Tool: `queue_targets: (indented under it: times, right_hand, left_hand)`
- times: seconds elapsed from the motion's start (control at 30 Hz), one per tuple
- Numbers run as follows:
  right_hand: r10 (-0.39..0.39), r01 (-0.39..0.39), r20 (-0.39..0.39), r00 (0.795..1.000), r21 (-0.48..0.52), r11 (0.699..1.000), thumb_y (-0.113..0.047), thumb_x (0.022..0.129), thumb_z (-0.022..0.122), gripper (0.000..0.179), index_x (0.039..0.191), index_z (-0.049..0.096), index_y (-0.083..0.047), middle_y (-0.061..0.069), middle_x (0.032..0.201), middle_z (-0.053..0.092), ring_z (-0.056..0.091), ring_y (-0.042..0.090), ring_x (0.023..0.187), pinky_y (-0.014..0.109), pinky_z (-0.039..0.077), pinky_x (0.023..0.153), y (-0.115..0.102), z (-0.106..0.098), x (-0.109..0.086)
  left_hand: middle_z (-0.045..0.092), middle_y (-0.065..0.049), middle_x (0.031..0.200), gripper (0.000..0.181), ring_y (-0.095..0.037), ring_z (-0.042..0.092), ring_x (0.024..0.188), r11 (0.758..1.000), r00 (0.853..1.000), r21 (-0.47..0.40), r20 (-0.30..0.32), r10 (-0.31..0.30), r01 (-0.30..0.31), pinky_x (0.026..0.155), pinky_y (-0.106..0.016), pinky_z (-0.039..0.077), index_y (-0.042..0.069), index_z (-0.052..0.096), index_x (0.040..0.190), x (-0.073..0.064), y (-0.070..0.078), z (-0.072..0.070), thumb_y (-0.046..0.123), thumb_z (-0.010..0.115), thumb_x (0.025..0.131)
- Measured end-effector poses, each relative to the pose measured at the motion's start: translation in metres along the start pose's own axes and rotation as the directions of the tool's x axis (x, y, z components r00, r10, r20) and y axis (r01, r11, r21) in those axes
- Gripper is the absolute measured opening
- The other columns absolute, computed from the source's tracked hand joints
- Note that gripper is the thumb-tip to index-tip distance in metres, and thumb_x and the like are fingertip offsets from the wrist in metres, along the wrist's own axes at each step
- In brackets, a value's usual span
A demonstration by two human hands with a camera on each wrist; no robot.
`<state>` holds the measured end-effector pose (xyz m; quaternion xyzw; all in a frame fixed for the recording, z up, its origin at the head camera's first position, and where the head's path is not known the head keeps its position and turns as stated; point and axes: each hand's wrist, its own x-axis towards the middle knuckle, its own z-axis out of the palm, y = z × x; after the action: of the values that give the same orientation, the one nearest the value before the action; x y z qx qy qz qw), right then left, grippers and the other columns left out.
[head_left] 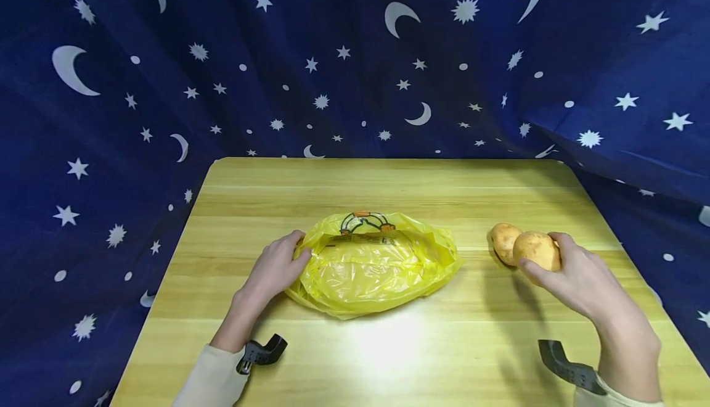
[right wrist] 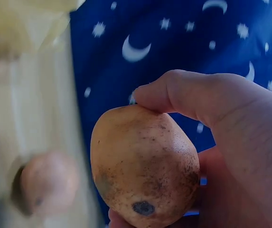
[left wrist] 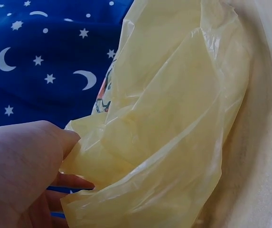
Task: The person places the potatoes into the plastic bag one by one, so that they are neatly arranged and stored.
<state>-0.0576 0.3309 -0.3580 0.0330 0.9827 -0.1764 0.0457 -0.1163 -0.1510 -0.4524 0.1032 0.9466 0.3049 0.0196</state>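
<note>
A yellow plastic bag [head_left: 371, 271] lies in the middle of the table with its mouth spread. My left hand [head_left: 279, 263] holds the bag's left rim, thumb on one side and fingers on the other; the left wrist view shows the thin, creased plastic [left wrist: 164, 104] at the fingertips. To the right of the bag, my right hand [head_left: 582, 277] grips a potato [right wrist: 143, 164] between thumb and fingers, raised above the table. Dark specks and one black spot mark its skin. A second potato [head_left: 504, 242] rests on the table, partly behind the held one in the head view.
The wooden table [head_left: 266, 191] has its far edge against a dark blue curtain [head_left: 355, 74] printed with moons and stars. The same cloth hangs on the left and right sides. Each wrist wears a black camera mount [head_left: 571, 367].
</note>
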Motion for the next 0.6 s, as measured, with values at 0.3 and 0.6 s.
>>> queue_targets:
  times: [0.3,0.6]
  right_hand:
    - [-0.110,0.110,0.032,0.993,0.023,0.994,-0.050,0.082,0.062,0.073,0.130,0.039,0.001,0.022,0.100,0.058,0.056,0.030,0.074,0.034,0.040,0.053,-0.059,-0.006,0.021]
    - [-0.226,0.223,0.054,0.973,0.061,0.973,-0.047,0.082,0.064,0.069,0.129,0.042,-0.001,0.018,0.105,0.059,0.057,0.030,0.083,0.038,0.046,0.062,-0.106,0.004,0.035]
  left_hand:
    - [0.063,-0.009,0.111,0.038,-0.021,0.060,0.088,1.000,1.000,-0.008,0.002,-0.003,0.003,0.076,-0.039,0.049,0.007,0.057,0.120,0.001,0.004,-0.001,0.030,0.052,0.091]
    - [0.063,-0.010,0.110,0.037,-0.020,0.059,0.084,1.000,1.000,0.002,-0.008,0.001,-0.001,0.074,-0.039,0.049,0.006,0.057,0.120,0.001,0.002,-0.001,0.029,0.052,0.092]
